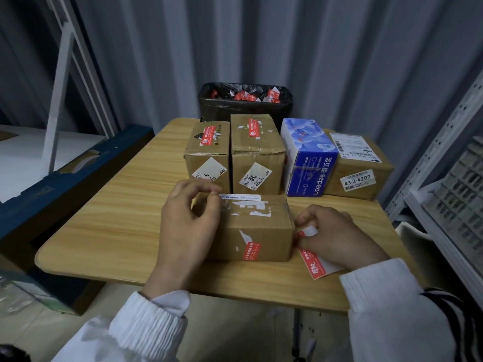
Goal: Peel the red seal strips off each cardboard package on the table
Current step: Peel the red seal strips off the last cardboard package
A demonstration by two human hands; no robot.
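Note:
A brown cardboard package [251,231] lies at the front of the wooden table [109,220]. My left hand [188,226] grips its left end, thumb and fingers curled over the top corner. My right hand [337,236] pinches a red and white seal strip [315,265] that hangs off the package's right end. Another red strip piece [251,251] is stuck on the package's front face. Two upright packages behind, left [209,155] and right [257,155], carry red strips on their tops.
A blue and white box [308,158] and a flat labelled package [360,168] stand at the back right. A black bin [245,103] holding peeled red strips sits behind the table. A grey metal rack [449,163] is on the right, a blue frame [65,178] on the left.

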